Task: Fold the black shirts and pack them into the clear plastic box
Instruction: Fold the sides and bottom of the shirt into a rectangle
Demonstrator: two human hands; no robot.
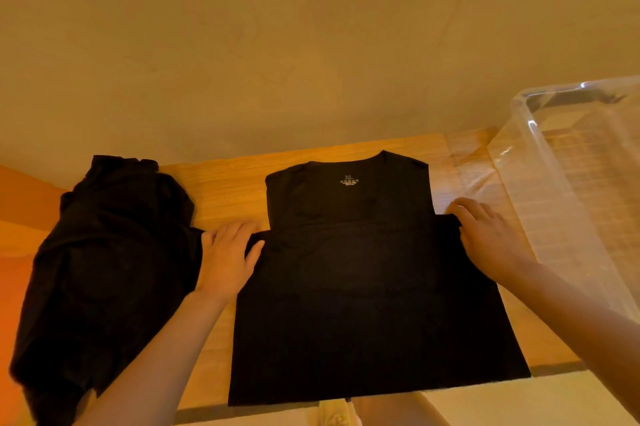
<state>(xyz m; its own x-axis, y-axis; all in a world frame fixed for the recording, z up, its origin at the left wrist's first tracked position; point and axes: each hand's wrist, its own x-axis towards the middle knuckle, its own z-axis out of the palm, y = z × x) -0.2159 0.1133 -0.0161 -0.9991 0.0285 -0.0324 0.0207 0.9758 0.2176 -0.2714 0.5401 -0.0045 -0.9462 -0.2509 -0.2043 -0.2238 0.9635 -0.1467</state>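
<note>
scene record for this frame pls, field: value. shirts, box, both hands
surface: light wooden table
shirt in work: flat black shirt, collar away from the person, lower part folded up over the chest
left hand: grips the fold's left edge
right hand: grips the fold's right edge
waiting: crumpled pile of black shirts, left of the flat one
box: clear plastic box, at right, no shirts visible inside

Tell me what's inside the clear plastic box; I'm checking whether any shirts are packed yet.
No shirts show inside the clear plastic box; only the wooden table shows through its walls. Its right part is out of frame, so that is unseen.
</note>
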